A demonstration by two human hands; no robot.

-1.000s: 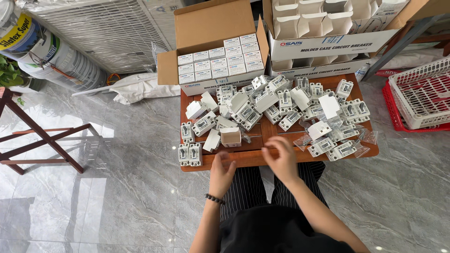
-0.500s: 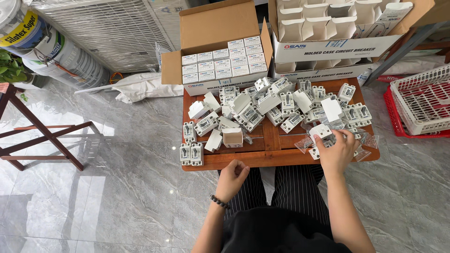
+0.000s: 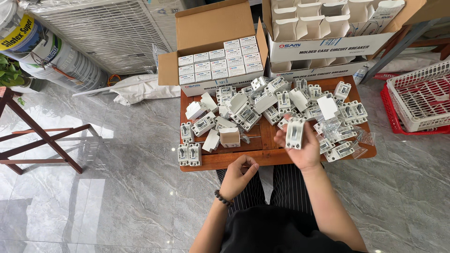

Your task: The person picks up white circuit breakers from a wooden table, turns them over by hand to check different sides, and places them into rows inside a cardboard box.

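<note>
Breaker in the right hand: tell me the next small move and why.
Probably bring the left hand up to the small open box on the wooden table. The right hand holds one white breaker lifted off the pile, and the left hand is empty.

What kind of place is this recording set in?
Probably a small packing or stockroom area: a low wooden table heaped with white breaker units, open cartons of small boxes, and the right hand holding one unit.

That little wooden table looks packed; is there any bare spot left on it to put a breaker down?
The wooden table has one bare strip: its near edge, between the breaker pair at the left and the right hand, just past the small open carton. The far and right parts are crowded with white circuit breakers.
</note>
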